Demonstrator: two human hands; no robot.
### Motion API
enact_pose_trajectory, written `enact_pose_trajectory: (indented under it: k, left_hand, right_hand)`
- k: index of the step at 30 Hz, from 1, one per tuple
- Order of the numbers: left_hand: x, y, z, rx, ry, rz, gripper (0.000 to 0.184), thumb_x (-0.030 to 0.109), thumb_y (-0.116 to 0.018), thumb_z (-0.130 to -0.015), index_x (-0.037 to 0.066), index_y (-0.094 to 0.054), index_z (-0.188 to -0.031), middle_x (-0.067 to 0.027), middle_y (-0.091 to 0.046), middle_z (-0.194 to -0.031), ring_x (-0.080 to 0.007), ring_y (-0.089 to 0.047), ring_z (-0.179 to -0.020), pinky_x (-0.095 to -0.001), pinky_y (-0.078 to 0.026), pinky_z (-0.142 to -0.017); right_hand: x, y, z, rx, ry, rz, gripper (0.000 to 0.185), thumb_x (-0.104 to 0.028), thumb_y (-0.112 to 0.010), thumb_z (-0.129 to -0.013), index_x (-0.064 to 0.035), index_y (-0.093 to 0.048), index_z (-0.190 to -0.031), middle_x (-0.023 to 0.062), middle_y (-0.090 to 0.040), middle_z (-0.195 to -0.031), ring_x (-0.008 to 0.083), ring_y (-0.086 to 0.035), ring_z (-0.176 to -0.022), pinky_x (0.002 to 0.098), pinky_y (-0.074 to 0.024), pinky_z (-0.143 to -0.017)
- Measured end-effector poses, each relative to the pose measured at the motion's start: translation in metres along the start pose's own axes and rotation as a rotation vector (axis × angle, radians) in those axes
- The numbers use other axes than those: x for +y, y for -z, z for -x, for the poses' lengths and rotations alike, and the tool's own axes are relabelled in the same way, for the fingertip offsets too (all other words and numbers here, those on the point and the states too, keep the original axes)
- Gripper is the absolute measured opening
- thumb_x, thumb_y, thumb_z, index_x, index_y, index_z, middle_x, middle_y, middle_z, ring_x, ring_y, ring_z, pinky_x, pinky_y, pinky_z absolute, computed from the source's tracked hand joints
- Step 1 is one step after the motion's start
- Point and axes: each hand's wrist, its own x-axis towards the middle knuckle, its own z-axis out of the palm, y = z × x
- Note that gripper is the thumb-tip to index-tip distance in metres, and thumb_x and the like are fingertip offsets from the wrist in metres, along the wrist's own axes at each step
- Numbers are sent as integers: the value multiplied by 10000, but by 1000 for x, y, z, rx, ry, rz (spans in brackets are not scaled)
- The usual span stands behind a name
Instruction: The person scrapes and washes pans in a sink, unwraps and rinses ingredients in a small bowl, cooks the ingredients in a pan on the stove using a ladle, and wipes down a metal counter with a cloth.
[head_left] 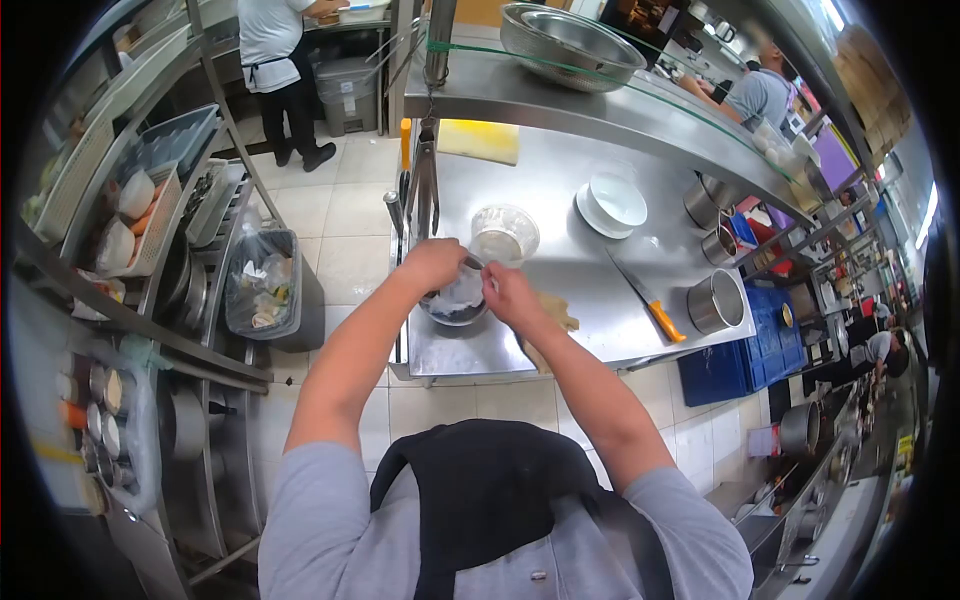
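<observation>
On the steel table [465, 362], a round metal bowl [458, 317] with whitish contents stands near the front left corner. My left hand [433, 264] is closed at its back rim, on something small and dark I cannot make out. Beside it my right hand [508, 294] has its fingers pressed together at the bowl's right side; what they pinch is too small to tell. Just behind the hands is a clear plastic tub [505, 235]. A brown cloth [556, 312] lies to the right of my right hand, partly under the forearm.
White bowls [617, 200], an orange-handled knife [648, 300] and a steel pot [715, 301] stand to the right. A yellow cutting board [478, 141] lies at the back. An overhead shelf [600, 105] crosses above the table. A bin [265, 285] stands left; other people work farther off.
</observation>
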Motion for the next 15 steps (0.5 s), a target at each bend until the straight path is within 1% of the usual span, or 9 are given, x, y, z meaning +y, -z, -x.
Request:
enact_pose_trajectory:
  k: [2, 3, 5, 7, 8, 9, 11, 13, 15]
  left_hand:
    - [2, 12, 12, 258, -18, 105, 191, 124, -577, -886, 90, -703, -1025, -129, -677, -1031, -344, -683, -919, -448, -548, -827]
    - [3, 20, 19, 257, -19, 102, 191, 124, -577, -886, 90, -703, -1025, -129, -677, -1031, -344, -683, -919, -448, -548, -827]
    - [5, 28, 38, 520, 16, 298, 182, 130, -591, -888, 65, -693, -1024, -124, -664, -985, -325, -675, -856, -402, -558, -792]
    - [0, 26, 47, 547, 36, 384, 162, 135, -596, -891, 48, -683, -998, -127, -665, -966, -313, -682, -862, -410, -554, -775]
    - [-3, 25, 51, 578, 54, 472, 151, 141, -602, -895, 31, -673, -972, -131, -667, -947, -301, -689, -867, -417, -550, -758]
    - [-6, 24, 56, 584, 64, 471, 151, 141, -602, -895, 31, -673, -972, -131, -667, -947, -301, -689, -867, -417, -550, -758]
    - [-13, 17, 67, 451, 449, 1157, 130, 86, -593, -906, 4, -654, -987, -119, -673, -964, -240, -687, -818, -374, -570, -746]
    - [-27, -7, 84, 473, 455, 1330, 142, 105, -554, -949, -1, -643, -982, -137, -682, -977, -222, -686, -856, -395, -575, -754]
    - [-31, -29, 108, 657, 345, 1960, 189, 146, -505, -983, 21, -645, -1007, -129, -695, -973, -225, -681, -882, -394, -570, -788]
  right_hand:
    - [-2, 1, 0, 2, -42, -46, 111, -70, -592, -859, -13, -622, -949, 236, -676, -825, 447, -654, -807, 492, -517, -723]
    - [-2, 1, 1, 38, -34, -63, 174, -93, -601, -873, -30, -614, -1035, 230, -686, -898, 425, -669, -829, 471, -520, -735]
    - [-13, -1, 10, 68, -36, -87, 244, -117, -610, -887, -48, -606, -1121, 223, -695, -971, 403, -684, -850, 450, -523, -747]
    - [-27, 1, 15, 210, -112, -133, 433, -158, -637, -896, -68, -519, -1302, 200, -665, -1124, 338, -692, -937, 411, -530, -772]
    - [-14, -5, 20, 202, -106, -135, 433, -158, -637, -896, -68, -519, -1302, 200, -665, -1124, 338, -692, -937, 411, -530, -772]
    - [-1, -11, 25, 213, -330, -190, 505, -174, -646, -900, -70, -468, -1361, 189, -632, -1181, 323, -679, -984, 417, -543, -790]
    - [-4, -19, 28, 214, -550, -248, 579, -190, -654, -905, -71, -416, -1419, 179, -599, -1238, 307, -665, -1031, 422, -555, -807]
    - [-11, -32, 29, 207, -1000, -776, 562, -175, -622, -936, -33, -388, -1426, 206, -571, -1243, 334, -638, -1083, 469, -586, -818]
    - [23, -60, 31, 112, -994, -1017, 548, -152, -593, -949, -25, -364, -1430, 219, -554, -1262, 353, -641, -1069, 507, -601, -802]
